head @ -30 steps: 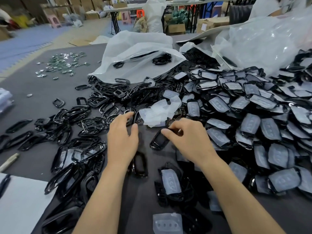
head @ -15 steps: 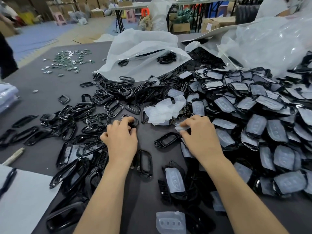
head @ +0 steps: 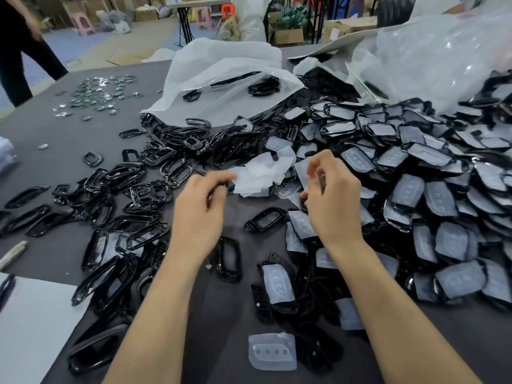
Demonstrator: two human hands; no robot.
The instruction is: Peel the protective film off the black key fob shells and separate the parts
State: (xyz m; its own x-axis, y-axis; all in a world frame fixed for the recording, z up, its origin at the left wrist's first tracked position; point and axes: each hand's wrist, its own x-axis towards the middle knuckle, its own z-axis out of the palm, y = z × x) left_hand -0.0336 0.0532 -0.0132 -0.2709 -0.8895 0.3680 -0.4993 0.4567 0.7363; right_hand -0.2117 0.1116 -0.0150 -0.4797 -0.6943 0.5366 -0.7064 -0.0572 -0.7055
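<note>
Black shell (head: pixel 264 219) lies centre frame, long axis lower left to upper right. The right hand (head: pixel 333 198) pinches film (head: pixel 302 170); the left hand (head: pixel 201 209) curls, grasp unclear. Upper-centre bag (head: pixel 221 76) holds a few black parts (head: pixel 263 88).

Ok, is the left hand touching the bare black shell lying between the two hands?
Apart. The head view shows a strip of bare table between the left hand and the black shell.

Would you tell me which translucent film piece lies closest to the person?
The four-holed film piece flat on the table between the forearms; the others sit farther off, on shells or heaped.
</note>
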